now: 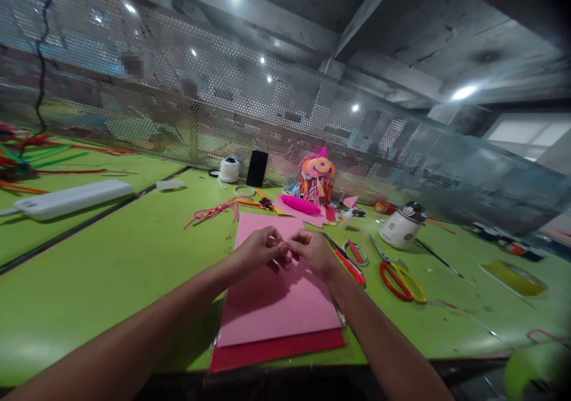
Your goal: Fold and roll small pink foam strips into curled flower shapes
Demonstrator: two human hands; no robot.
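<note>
My left hand [265, 247] and my right hand [312, 249] meet above a pink sheet [276, 312], fingertips pinched together. Between the fingertips there seems to be something tiny and pinkish, too small to name. Under the pink sheet a red sheet [279, 351] shows along the near edge. Close to my right hand lie a red utility knife [352, 267], a roll of tape [363, 252] and scissors [401, 279] with one red and one yellow handle.
Behind the sheets stand a colourful tasselled paper lantern [317, 172], a bundle of magenta cord [300, 204], a black phone [257, 168] and a white spool [229, 170]. A white lidded jar [401, 228] is at right, a white power strip [75, 199] at left. A perforated metal screen [214, 103] borders the green table [134, 270].
</note>
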